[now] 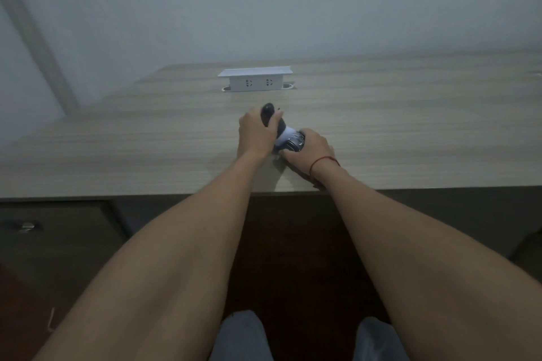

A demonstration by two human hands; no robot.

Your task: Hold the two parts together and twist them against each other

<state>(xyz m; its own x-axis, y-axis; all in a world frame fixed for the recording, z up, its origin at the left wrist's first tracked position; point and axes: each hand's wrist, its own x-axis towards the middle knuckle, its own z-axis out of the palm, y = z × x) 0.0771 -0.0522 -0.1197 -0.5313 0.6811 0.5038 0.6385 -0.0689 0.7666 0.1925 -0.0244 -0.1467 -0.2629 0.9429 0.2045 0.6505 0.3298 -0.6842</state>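
Both hands meet over a pale wood-grain bench: the left hand grips the black rounded top of a small black-and-white bottle, tilted, while the right hand holds its dark lower end. Behind them stands a white pop-up socket box with 2 outlets.

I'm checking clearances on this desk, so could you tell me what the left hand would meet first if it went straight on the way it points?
Probably the white socket box. The left hand, gripping the dark end of the bottle, points away across the desk towards it. Bare wood lies between; depth is hard to judge.
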